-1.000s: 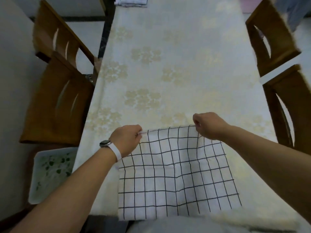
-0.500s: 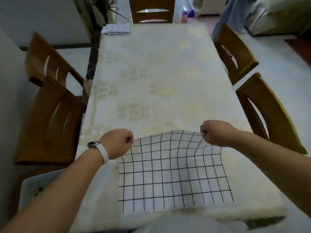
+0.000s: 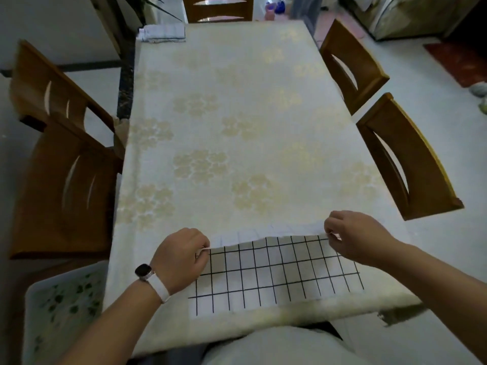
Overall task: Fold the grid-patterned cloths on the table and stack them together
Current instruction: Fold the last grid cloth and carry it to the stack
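The left hand [image 3: 181,255] pinched one corner of the cloth [image 3: 276,272] and the right hand [image 3: 353,235] pinched the other, both lifting its far edge slightly above the counter [image 3: 237,114]. The cloth, white with black grid lines, lay at the counter's near edge, right before the person. A folded pile of cloths [image 3: 162,32] sat at the counter's far left corner. Wooden chairs [image 3: 405,156] stood along the counter's sides.

Tabletop [image 3: 237,106] open ahead; folded stack [image 3: 162,33] far-left corner.
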The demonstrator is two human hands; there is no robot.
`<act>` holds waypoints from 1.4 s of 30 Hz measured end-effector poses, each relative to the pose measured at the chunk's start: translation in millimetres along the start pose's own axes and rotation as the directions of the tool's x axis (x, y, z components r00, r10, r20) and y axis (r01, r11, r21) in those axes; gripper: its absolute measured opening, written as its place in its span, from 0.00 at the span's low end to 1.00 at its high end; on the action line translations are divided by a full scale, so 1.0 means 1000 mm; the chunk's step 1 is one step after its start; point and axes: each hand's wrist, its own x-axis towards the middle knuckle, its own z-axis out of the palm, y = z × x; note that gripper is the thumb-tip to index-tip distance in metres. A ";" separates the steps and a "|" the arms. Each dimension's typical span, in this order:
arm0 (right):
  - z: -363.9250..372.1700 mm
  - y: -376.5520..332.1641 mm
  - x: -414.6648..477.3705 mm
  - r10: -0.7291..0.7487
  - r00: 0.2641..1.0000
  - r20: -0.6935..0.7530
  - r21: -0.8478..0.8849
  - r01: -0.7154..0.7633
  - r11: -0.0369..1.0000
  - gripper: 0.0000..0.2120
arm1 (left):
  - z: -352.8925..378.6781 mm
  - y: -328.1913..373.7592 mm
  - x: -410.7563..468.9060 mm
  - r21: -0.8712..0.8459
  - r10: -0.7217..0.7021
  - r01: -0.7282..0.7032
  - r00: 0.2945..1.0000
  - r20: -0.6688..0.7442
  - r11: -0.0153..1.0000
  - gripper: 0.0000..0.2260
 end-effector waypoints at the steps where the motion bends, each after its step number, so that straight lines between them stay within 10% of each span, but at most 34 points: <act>1: 0.008 -0.002 -0.007 0.006 1.000 -0.009 0.003 -0.006 1.000 0.03 | 0.005 0.001 -0.006 0.002 0.008 -0.008 1.000 -0.001 1.000 0.06; 18: 0.123 -0.003 -0.085 -0.075 0.997 -0.025 0.103 0.077 0.992 0.11 | 0.079 0.034 -0.095 0.156 -0.278 0.248 0.937 0.213 0.956 0.02; 33: 0.154 0.003 -0.099 -0.112 0.979 0.169 0.137 0.090 0.987 0.06 | 0.102 0.045 -0.112 0.350 -0.292 0.175 0.902 0.318 0.920 0.03; 42: 0.122 -0.020 -0.050 -0.039 0.981 0.188 0.174 0.005 0.985 0.27 | 0.112 0.092 -0.044 0.149 -0.212 0.181 0.950 0.228 0.972 0.22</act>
